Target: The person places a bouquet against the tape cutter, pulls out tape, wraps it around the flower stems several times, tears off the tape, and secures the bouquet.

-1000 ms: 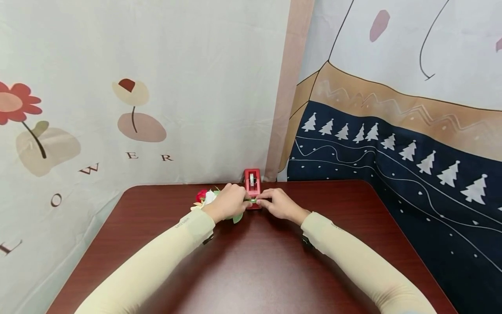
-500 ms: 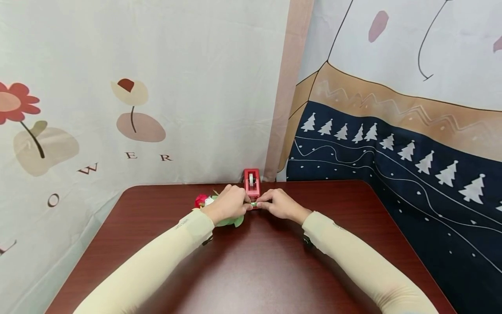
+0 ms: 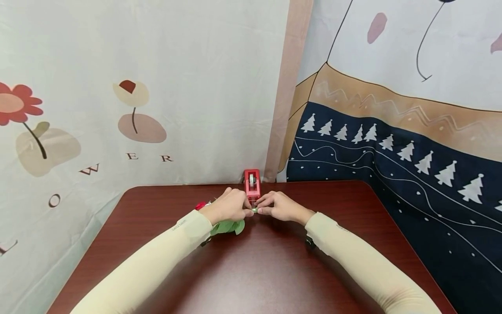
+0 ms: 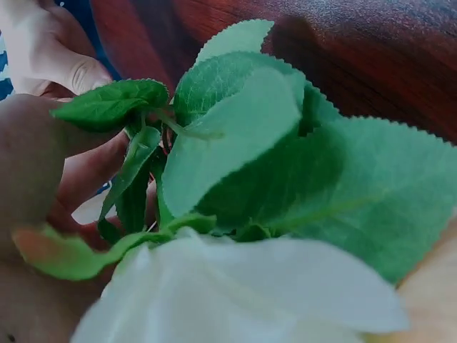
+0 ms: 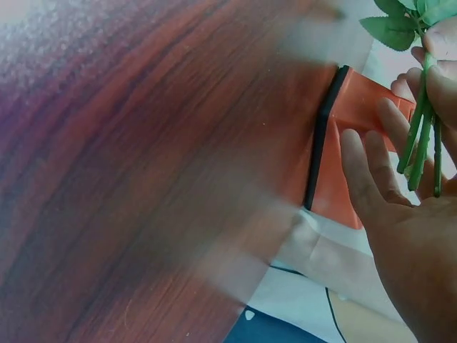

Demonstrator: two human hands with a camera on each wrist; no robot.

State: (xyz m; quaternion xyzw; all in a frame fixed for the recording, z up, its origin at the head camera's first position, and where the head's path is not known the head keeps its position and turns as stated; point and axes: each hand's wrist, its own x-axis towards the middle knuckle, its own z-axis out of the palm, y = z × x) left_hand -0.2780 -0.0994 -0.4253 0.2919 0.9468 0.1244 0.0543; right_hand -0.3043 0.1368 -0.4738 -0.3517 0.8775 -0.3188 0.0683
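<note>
In the head view my left hand (image 3: pixel 230 205) grips a bunch of artificial flowers by its green stems. A red bloom (image 3: pixel 201 205) shows beyond the wrist, with leaves (image 3: pixel 229 226) below the hand. The left wrist view has a white flower (image 4: pixel 235 293) and toothed green leaves (image 4: pixel 235 143) up close. My right hand (image 3: pixel 279 206) meets the left one, its thumb and forefinger at the stem ends. In the right wrist view the cut stems (image 5: pixel 423 143) cross before its fingers. A red tape dispenser (image 3: pixel 252 182) stands just behind both hands; whether tape runs from it is unclear.
The dark red-brown wooden table (image 3: pixel 259 270) has rounded far corners. A pale printed curtain (image 3: pixel 196 109) hangs behind it, and a navy cloth with white trees (image 3: pixel 392 196) hangs at the right.
Both hands have drawn slightly back from the dispenser towards me, with the flowers between them. More leaf shows below my left hand, while the blooms are more hidden. The dispenser stays put.
</note>
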